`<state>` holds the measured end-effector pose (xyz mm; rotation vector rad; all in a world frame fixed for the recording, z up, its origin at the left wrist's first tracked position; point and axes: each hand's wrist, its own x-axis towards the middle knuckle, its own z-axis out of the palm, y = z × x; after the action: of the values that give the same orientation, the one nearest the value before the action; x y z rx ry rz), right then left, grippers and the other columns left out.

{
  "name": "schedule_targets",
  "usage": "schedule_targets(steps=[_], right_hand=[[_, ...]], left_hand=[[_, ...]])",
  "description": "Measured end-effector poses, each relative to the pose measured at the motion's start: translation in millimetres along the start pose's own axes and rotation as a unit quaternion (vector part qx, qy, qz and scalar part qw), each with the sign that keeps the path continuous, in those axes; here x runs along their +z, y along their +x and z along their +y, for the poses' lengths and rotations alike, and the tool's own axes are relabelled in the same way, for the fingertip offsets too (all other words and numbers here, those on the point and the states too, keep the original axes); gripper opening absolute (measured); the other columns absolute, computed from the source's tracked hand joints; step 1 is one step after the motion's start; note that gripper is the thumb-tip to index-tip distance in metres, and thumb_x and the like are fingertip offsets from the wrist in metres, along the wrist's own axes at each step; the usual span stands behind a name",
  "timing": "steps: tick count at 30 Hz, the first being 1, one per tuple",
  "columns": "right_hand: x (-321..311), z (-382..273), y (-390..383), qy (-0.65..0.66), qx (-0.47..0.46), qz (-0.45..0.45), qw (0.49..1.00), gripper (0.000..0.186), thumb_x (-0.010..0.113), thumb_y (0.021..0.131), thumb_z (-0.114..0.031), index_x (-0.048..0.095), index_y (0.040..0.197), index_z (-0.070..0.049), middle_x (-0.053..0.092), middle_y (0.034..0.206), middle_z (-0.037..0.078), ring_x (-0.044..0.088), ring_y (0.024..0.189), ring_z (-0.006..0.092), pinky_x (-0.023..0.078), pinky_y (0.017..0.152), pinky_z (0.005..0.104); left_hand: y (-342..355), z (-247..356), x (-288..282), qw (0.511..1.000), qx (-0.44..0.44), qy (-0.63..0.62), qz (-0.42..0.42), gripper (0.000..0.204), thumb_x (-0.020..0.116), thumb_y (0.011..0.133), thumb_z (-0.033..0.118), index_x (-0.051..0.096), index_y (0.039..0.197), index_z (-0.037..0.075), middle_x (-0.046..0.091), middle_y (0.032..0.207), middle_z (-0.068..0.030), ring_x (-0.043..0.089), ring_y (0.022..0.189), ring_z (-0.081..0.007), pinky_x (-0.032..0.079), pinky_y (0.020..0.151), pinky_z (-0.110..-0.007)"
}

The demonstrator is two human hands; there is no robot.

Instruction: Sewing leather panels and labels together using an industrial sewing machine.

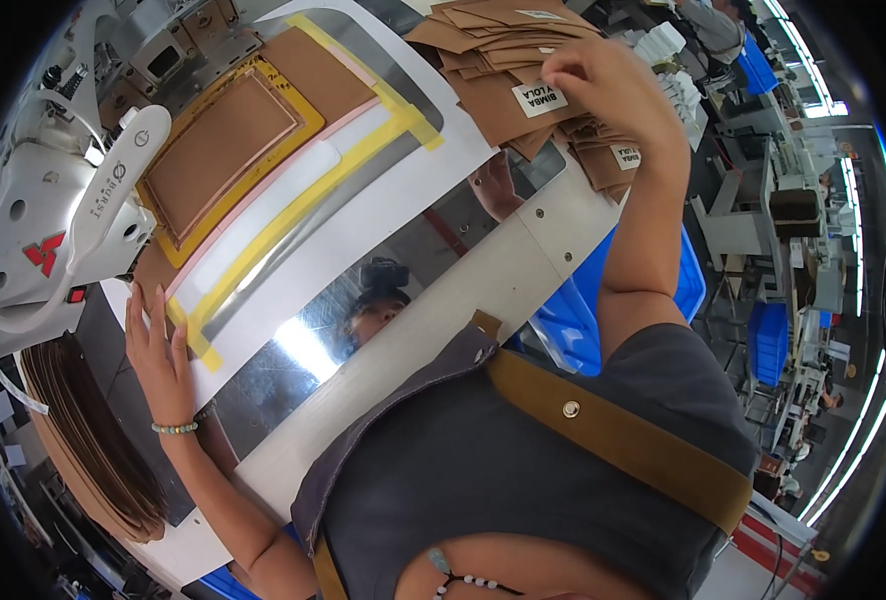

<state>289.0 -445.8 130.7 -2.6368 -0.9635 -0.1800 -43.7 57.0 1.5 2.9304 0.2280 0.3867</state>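
While the left hand (pixel 162 372) lies flat, fingers extended, by the brown sheet (pixel 331 78) beneath the yellow frame (pixel 298 98), the right hand (pixel 621 95), well away, curls above piled brown pieces (pixel 488 100) (I cannot tell whether it grips 1).

White machine (pixel 53 225) blocks left of template (pixel 275 208); front passable.

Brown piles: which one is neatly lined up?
The left pile, nearest the left hand: its edges line up. The right pile, by the right hand, is spread out, showing white labels.
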Motion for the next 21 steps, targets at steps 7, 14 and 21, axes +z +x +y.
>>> schedule_targets(steps=[7,14,21], right_hand=[[60,12,-14,-0.067,0.123,-0.009,0.990,0.012,0.066,0.093,-0.013,0.072,0.102,-0.009,0.073,0.102,0.009,0.071,0.098,0.0325,0.054,0.084,0.0441],[-27,3,13,0.220,-0.104,-0.019,0.970,0.013,0.069,0.094,-0.013,0.070,0.102,-0.002,0.070,0.114,0.011,0.066,0.100,0.0318,0.052,0.087,0.0379],[26,-89,101,0.231,-0.104,-0.005,0.967,0.018,0.073,0.097,-0.016,0.074,0.111,-0.006,0.070,0.091,0.003,0.063,0.080,0.0113,0.050,0.073,0.0273]], left_hand=[[-2,-3,2,1.000,-0.004,0.008,-0.005,0.052,0.057,0.107,0.026,0.055,0.158,0.014,0.042,0.169,-0.0157,0.036,0.157,-0.0380,0.029,0.127,-0.051],[-1,-3,3,1.000,0.005,0.004,0.011,0.052,0.057,0.108,0.026,0.055,0.158,0.015,0.042,0.169,-0.0147,0.036,0.157,-0.0377,0.029,0.127,-0.050],[2,-4,5,0.999,0.024,-0.016,0.037,0.069,0.072,0.088,0.003,0.058,0.154,0.013,0.046,0.165,-0.0206,0.047,0.148,-0.0424,0.040,0.120,-0.049]])
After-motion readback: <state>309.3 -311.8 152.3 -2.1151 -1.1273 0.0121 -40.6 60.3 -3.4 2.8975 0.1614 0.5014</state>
